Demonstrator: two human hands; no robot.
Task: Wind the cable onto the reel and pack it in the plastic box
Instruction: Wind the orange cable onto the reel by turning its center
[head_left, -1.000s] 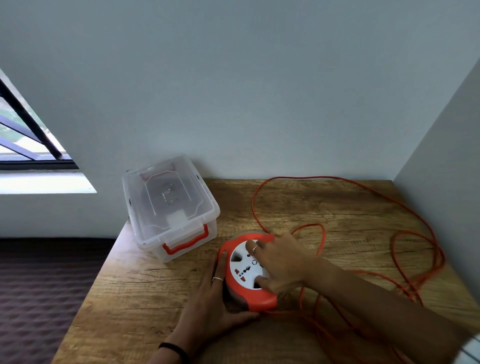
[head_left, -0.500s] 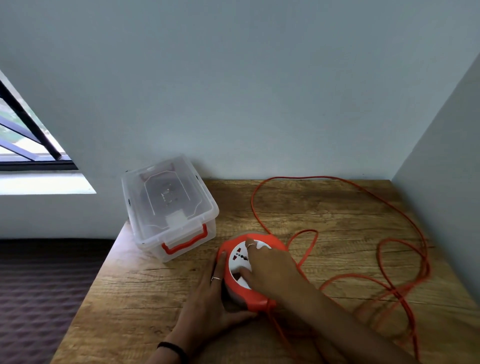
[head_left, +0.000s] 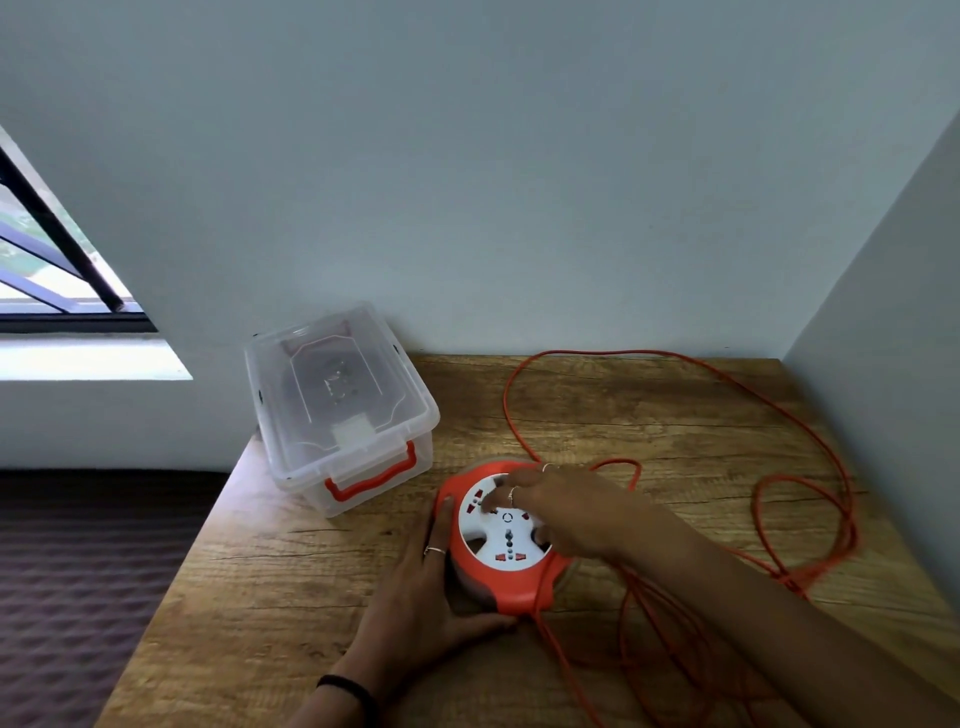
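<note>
An orange cable reel (head_left: 519, 590) with a white socket face lies flat on the wooden table (head_left: 270, 597). My left hand (head_left: 423, 597) grips its left and near side, thumb curled round the front rim. My right hand (head_left: 563, 512) rests on the white face with fingers hooked into its recesses. The orange cable (head_left: 810, 431) loops loosely over the right half of the table and runs back to the reel. A clear plastic box (head_left: 337, 400) with an orange handle stands lid-closed at the table's back left.
A wall runs along the table's back edge and another wall (head_left: 883, 312) along its right side. The table's left edge drops to a dark patterned floor (head_left: 78, 571). A window (head_left: 52, 260) is at the far left.
My right hand has turned round on the reel's white face, uncovering more sockets. The loose cable loops on the right have shifted and drawn closer. My left hand has stayed on the reel.
</note>
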